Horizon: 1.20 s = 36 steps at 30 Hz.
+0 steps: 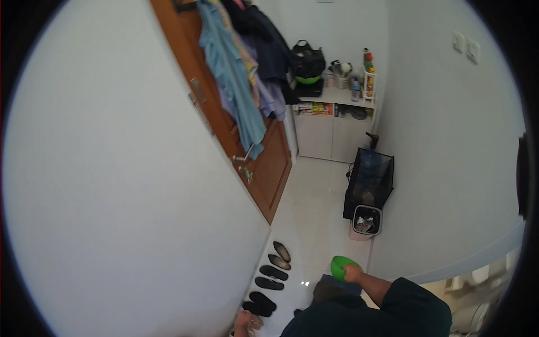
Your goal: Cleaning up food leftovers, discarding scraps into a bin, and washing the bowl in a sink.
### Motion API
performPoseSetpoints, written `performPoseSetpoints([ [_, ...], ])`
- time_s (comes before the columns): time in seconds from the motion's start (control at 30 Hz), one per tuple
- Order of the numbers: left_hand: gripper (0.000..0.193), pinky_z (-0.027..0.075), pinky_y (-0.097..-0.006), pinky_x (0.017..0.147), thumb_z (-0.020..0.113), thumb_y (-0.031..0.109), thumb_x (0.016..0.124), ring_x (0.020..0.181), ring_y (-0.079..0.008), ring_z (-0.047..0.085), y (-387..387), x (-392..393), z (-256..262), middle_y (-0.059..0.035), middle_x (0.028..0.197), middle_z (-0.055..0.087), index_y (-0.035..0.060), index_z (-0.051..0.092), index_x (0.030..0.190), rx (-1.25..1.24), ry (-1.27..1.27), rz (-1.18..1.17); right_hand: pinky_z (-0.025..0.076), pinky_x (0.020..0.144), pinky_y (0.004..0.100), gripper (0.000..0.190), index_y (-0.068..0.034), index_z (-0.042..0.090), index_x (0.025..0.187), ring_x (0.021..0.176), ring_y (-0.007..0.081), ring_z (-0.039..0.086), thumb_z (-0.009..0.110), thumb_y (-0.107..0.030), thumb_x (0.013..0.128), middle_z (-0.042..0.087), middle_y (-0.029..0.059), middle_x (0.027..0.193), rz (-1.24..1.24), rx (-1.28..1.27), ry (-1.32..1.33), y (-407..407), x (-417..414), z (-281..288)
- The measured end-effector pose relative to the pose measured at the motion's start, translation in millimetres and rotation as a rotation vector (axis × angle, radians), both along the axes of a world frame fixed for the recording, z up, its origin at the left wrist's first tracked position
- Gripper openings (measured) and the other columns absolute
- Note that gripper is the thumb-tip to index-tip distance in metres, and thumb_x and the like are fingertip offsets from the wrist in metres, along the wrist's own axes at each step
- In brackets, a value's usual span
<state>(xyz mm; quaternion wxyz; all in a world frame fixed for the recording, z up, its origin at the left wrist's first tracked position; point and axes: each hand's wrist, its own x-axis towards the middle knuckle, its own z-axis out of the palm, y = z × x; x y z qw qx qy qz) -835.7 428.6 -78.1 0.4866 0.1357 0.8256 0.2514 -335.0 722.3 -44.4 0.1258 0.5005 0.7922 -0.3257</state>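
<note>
My right hand (pixel 351 273) grips the edge of a green plastic bowl (pixel 338 267), held in front of my dark sleeve and torso. Below the bowl, a piece of blue cloth or mat (pixel 353 288) shows in part. My left hand (pixel 243 319) is low in the picture, beside black slippers (pixel 263 301) by the wall. Something beige and crumpled (pixel 255 323) lies at or in its fingers; whether it is held is unclear.
Several shoes (pixel 271 283) line the left wall. Ahead are a wooden door (pixel 273 168) with hanging clothes, a bin (pixel 361 236), a black mesh-like rack (pixel 351 198) and a white cabinet (pixel 316 139). A bathroom-like space opens at right.
</note>
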Motion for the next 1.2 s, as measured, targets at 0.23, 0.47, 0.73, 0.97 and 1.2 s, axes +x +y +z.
performPoseSetpoints([
  [0.23,0.019,0.056,-0.0445,0.067,0.060,0.019,0.089,0.078,-0.0220,0.070,162.4,-93.6,-48.3,-0.0141,0.090,0.071,0.0014,0.067,0.091,0.115,0.564,-1.500,0.051,0.090,0.0453,0.037,-0.003,0.064,0.110,0.099,0.0396,0.065,0.061,-0.014,0.075,0.067,0.0225,0.106,-0.558,-0.002,0.090,48.8,9.4,-6.2],
  [0.47,0.034,0.050,-0.0537,0.077,0.054,0.034,0.093,0.085,-0.0365,0.062,361.3,7.6,-21.9,-0.0184,0.106,0.064,0.0089,0.061,0.115,0.000,-0.010,-0.734,0.051,0.087,0.0465,0.034,-0.007,0.068,0.103,0.097,0.0381,0.066,0.062,-0.018,0.071,0.069,0.0197,0.103,-0.436,0.003,0.166,205.5,5.8,-24.6],
  [0.73,0.032,0.051,-0.0354,0.064,0.054,0.028,0.092,0.086,-0.0212,0.066,663.1,52.2,24.8,-0.0080,0.097,0.069,0.0034,0.064,0.109,0.090,-0.144,-0.775,0.051,0.090,0.0462,0.041,-0.005,0.065,0.117,0.101,0.0393,0.065,0.065,-0.014,0.076,0.067,0.0237,0.109,-0.563,0.197,0.470,416.0,-32.5,70.6],
  [0.97,0.030,0.049,-0.0304,0.069,0.052,0.024,0.098,0.087,-0.0188,0.067,956.6,93.7,115.9,-0.0083,0.107,0.067,0.0027,0.060,0.118,0.477,-0.238,-0.462,0.050,0.089,0.0440,0.032,-0.003,0.067,0.108,0.102,0.0381,0.063,0.067,-0.010,0.077,0.068,0.0205,0.104,-0.480,0.521,0.498,592.1,-39.3,146.5],
  [1.2,0.025,0.050,-0.0280,0.077,0.063,0.017,0.094,0.091,-0.0138,0.064,1194.7,209.2,284.7,-0.0074,0.103,0.067,0.0021,0.062,0.113,0.917,-0.306,-0.408,0.047,0.077,0.0473,0.018,-0.004,0.064,0.090,0.089,0.0360,0.062,0.061,0.002,0.074,0.065,0.0141,0.089,-0.432,0.836,0.619,771.4,-29.9,241.3],
])
